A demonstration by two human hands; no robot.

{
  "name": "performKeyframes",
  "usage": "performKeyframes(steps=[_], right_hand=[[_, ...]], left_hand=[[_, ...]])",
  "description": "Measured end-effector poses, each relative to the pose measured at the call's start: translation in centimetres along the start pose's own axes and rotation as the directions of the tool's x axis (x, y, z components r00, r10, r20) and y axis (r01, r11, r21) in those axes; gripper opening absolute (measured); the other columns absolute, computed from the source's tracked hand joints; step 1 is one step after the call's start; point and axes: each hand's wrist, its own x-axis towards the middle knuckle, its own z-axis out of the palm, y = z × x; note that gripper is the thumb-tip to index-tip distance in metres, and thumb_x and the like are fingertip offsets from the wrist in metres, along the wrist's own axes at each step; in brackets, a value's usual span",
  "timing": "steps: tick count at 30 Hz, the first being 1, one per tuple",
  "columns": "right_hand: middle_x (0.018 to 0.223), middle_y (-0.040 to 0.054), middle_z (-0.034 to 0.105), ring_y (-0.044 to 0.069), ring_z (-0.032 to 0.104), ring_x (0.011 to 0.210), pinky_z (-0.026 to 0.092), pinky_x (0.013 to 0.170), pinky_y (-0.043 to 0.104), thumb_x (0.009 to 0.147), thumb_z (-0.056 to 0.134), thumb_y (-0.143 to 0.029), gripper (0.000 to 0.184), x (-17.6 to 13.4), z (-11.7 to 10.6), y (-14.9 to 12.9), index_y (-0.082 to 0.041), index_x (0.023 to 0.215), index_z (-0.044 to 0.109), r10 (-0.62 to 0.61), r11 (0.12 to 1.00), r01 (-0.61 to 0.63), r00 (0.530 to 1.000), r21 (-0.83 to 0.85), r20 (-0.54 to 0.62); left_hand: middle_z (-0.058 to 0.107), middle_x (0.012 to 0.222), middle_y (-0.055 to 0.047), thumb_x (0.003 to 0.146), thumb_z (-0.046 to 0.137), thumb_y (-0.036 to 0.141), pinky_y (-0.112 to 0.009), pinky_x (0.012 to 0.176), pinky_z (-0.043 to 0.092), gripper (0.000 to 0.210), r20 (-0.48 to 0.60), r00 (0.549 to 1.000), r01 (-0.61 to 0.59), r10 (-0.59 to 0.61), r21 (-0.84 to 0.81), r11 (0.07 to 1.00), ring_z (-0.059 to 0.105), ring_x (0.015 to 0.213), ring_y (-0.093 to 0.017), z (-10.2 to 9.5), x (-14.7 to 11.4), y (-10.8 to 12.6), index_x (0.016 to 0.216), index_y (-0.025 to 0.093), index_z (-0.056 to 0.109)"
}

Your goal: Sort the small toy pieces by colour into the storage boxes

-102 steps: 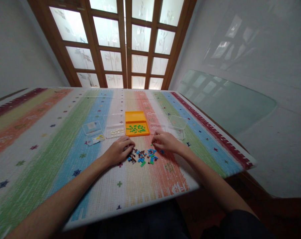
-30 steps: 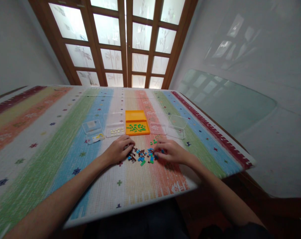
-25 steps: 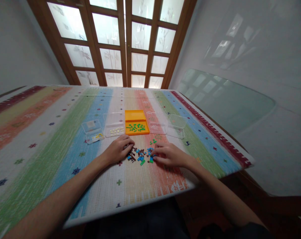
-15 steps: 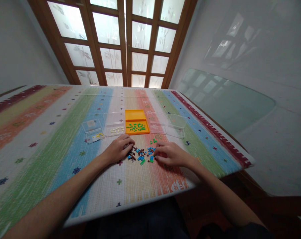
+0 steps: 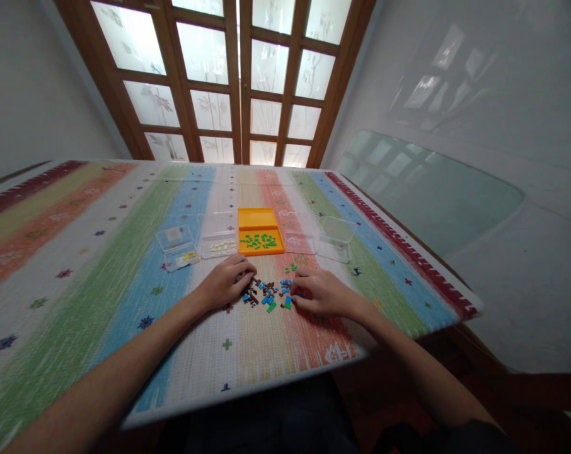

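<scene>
Flanking the small brown, blue and green plastic bricks [image 5: 268, 300], left hand [image 5: 226, 282] and right hand [image 5: 319, 292] are curled, can't tell if gripping any; multicolour striped cloth [image 5: 252, 353] stretches from there to its near edge.

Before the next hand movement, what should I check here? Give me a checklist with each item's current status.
1. Orange box open: ok, lid folded back.
2. Green pieces all together: not ok, some in the box, others loose on the tablecloth.
3. Mixed pieces separated by colour: not ok, brown, blue and green lie together.
4. Left hand beside the mixed pieces: ok.
5. Right hand free of pieces: cannot tell, fingertips are unclear.
</scene>
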Motion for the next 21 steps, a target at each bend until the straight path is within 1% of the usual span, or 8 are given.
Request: performKeyframes(steps=[7,10,15,21], right_hand=[[0.089,0.0055,0.064,0.014,0.053,0.074,0.032,0.065,0.026,0.09,0.065,-0.018,0.009,0.6,-0.5,-0.1,-0.015,0.088,0.073,0.001,1.0,0.0,0.999,-0.011,0.042],[0.088,0.0053,0.064,0.015,0.054,0.074,0.034,0.066,0.026,0.09,0.065,-0.019,0.009,0.8,-0.7,0.0,-0.015,0.087,0.072,-0.031,0.999,0.032,0.999,-0.01,0.013],[0.089,0.0058,0.066,0.016,0.058,0.08,0.039,0.072,0.027,0.091,0.063,-0.018,0.01,2.1,-0.9,0.7,-0.015,0.089,0.072,-0.06,0.998,0.062,0.994,0.013,-0.086],[0.094,0.0074,0.069,0.017,0.059,0.079,0.039,0.07,0.027,0.092,0.061,-0.019,0.014,5.1,0.1,1.6,-0.016,0.092,0.074,-0.026,0.997,0.018,0.996,-0.081,-0.088]], left_hand=[[0.067,0.089,-0.007,0.1,0.05,0.022,-0.037,0.083,0.052,0.02,0.003,1.0,-0.002,0.002,0.01,1.0,0.062,0.087,-0.021,-0.1,0.0,0.1,0.094,0.018,0.069],[0.067,0.09,-0.007,0.1,0.05,0.022,-0.037,0.083,0.052,0.02,0.0,1.0,-0.006,0.006,0.014,1.0,0.062,0.087,-0.021,0.0,0.0,0.0,0.094,0.018,0.069],[0.067,0.09,-0.007,0.1,0.05,0.021,-0.037,0.083,0.052,0.02,-0.003,1.0,-0.018,0.018,0.015,1.0,0.062,0.087,-0.021,0.2,-0.1,-0.3,0.093,0.018,0.069],[0.067,0.088,-0.007,0.1,0.051,0.021,-0.037,0.081,0.053,0.02,-0.005,1.0,-0.011,0.011,0.021,1.0,0.062,0.085,-0.021,0.1,-0.1,-0.2,0.093,0.017,0.069]])
